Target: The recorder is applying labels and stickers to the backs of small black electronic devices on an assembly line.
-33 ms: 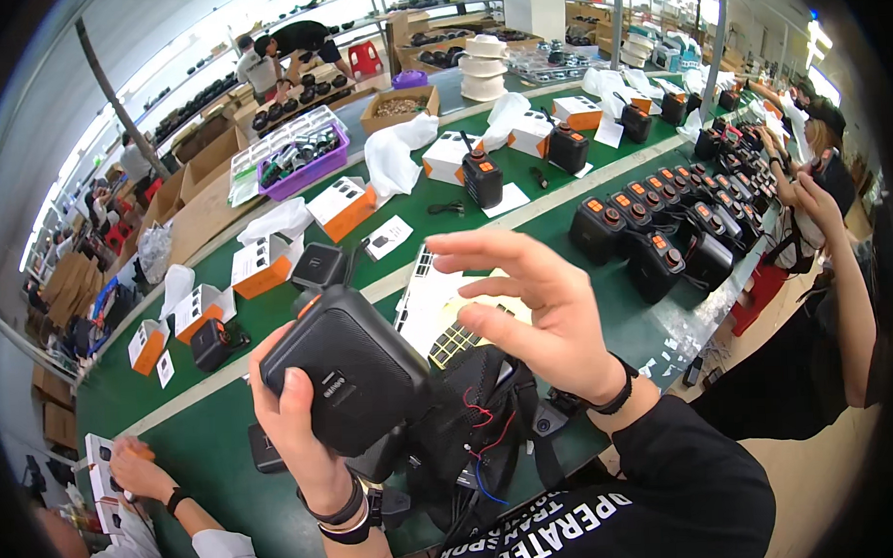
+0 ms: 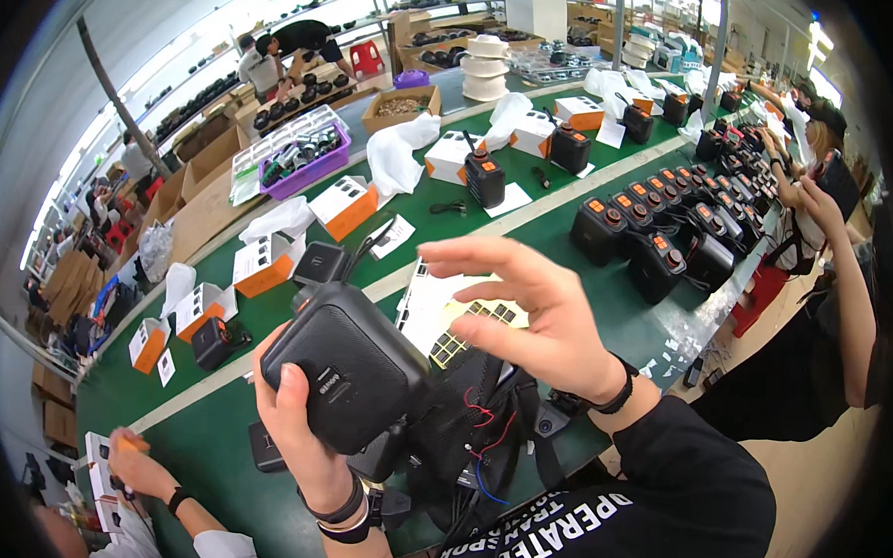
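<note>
My left hand (image 2: pixel 309 431) grips a boxy black device (image 2: pixel 356 366) with rounded edges and a ribbed face; its thumb lies along the near side. An orange ring shows at the device's top, beside a smaller black block (image 2: pixel 320 262). What kind of device it is I cannot tell. To the right of it, my right hand (image 2: pixel 531 310) hovers with thumb and fingers spread, holding nothing. Beneath those fingers lies a yellow sheet of small black stickers (image 2: pixel 465 342) on a white sheet. Dark gear with loose red and blue wires (image 2: pixel 481 425) sits below my hands.
Similar black devices with orange buttons (image 2: pixel 651 213) crowd the green bench (image 2: pixel 524 247) on the right. Along its far part stand orange-and-white boxes (image 2: pixel 344 206), white bags (image 2: pixel 400 155) and a purple basket (image 2: pixel 310 164). Co-workers' hands show at lower left (image 2: pixel 138 467) and right (image 2: pixel 818 202).
My right fingers have shifted slightly left and down. The device in my left hand has tilted a little. At lower left the co-worker's hand has moved slightly.
</note>
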